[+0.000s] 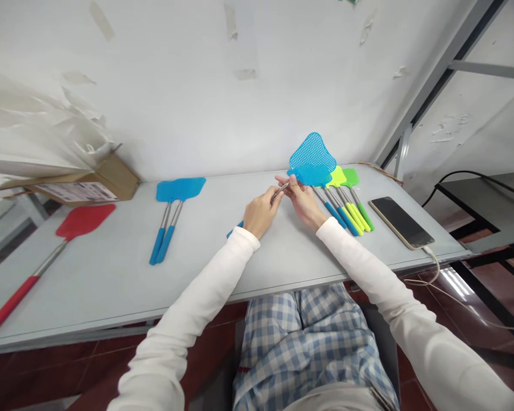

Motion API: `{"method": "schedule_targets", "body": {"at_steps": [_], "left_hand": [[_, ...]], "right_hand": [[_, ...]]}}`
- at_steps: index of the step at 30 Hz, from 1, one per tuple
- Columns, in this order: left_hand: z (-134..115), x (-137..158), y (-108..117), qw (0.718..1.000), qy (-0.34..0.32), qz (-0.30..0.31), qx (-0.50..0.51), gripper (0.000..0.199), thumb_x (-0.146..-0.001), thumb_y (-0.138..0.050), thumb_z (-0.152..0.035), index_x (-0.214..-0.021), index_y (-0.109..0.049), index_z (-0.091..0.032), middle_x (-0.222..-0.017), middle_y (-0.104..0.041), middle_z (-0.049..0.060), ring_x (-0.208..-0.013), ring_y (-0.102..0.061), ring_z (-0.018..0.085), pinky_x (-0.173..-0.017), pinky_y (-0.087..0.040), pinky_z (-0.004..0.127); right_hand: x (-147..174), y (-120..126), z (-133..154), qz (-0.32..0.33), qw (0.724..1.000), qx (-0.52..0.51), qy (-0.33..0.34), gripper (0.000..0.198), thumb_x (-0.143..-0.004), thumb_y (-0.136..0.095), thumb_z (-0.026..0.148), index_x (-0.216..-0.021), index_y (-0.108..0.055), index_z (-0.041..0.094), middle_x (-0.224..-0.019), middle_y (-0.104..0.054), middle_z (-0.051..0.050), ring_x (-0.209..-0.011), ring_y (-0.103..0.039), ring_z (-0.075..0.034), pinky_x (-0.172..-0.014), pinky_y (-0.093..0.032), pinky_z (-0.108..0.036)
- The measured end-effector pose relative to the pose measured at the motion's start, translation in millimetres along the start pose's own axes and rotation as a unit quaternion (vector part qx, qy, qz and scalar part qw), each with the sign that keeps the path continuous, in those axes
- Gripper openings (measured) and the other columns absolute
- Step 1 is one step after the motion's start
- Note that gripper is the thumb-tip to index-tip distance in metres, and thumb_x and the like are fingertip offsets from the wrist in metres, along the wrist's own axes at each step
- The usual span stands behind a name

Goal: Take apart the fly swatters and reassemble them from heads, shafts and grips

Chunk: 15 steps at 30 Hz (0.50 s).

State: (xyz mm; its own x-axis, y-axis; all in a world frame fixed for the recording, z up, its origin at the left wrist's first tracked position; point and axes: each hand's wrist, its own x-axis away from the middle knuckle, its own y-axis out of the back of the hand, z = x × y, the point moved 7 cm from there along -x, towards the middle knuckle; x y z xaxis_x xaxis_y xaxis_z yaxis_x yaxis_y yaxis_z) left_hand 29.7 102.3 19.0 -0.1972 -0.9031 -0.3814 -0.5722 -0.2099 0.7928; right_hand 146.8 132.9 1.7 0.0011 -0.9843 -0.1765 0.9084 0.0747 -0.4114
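Note:
A blue fly swatter is held over the table, its mesh head raised at the upper right. My left hand is closed round its metal shaft, and part of its blue grip shows beside my left wrist. Close to the head, my right hand pinches the shaft between thumb and fingers. Right of that hand lie several swatters side by side: blue-handled ones, yellow ones and a green one. Some of their heads are hidden behind the held one.
Two blue swatters lie left of my hands on the grey table. Farther left are a red swatter and a cardboard box with plastic wrapping. A phone with a charging cable lies at the right. A white wall stands behind.

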Motion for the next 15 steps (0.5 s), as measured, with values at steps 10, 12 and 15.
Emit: {"method": "schedule_targets", "body": {"at_steps": [10, 12, 15], "left_hand": [[2.3, -1.7, -5.0, 1.0, -0.006, 0.009, 0.001, 0.039, -0.1, -0.038, -0.044, -0.122, -0.063, -0.024, -0.103, -0.075, 0.009, -0.089, -0.069, 0.023, -0.071, -0.041, 0.028], [0.6, -2.8, -7.2, 1.0, -0.015, 0.017, 0.014, 0.038, -0.101, -0.038, -0.042, -0.121, -0.064, -0.023, -0.102, -0.075, 0.009, -0.087, -0.069, 0.022, -0.072, -0.042, 0.028], [-3.2, -4.6, -7.4, 0.999, -0.023, 0.017, 0.027, 0.037, -0.101, -0.037, -0.04, -0.117, -0.065, -0.022, -0.098, -0.075, 0.009, -0.084, -0.068, 0.022, -0.073, -0.042, 0.028]], "right_hand": [[-1.3, 10.2, -9.3, -0.054, 0.998, -0.03, -0.017, 0.042, -0.066, -0.078, 0.059, -0.074, -0.063, 0.021, -0.083, -0.073, -0.005, -0.096, -0.068, -0.018, -0.092, -0.052, -0.032], [-3.3, 15.2, -8.3, -0.073, 0.996, -0.047, -0.009, 0.039, -0.064, -0.081, 0.055, -0.069, -0.064, 0.02, -0.078, -0.072, -0.003, -0.09, -0.068, -0.017, -0.092, -0.052, -0.031], [-4.4, 18.9, -5.4, -0.083, 0.994, -0.064, 0.001, 0.036, -0.062, -0.084, 0.05, -0.068, -0.065, 0.02, -0.074, -0.07, 0.0, -0.083, -0.067, -0.014, -0.091, -0.052, -0.029]]}}
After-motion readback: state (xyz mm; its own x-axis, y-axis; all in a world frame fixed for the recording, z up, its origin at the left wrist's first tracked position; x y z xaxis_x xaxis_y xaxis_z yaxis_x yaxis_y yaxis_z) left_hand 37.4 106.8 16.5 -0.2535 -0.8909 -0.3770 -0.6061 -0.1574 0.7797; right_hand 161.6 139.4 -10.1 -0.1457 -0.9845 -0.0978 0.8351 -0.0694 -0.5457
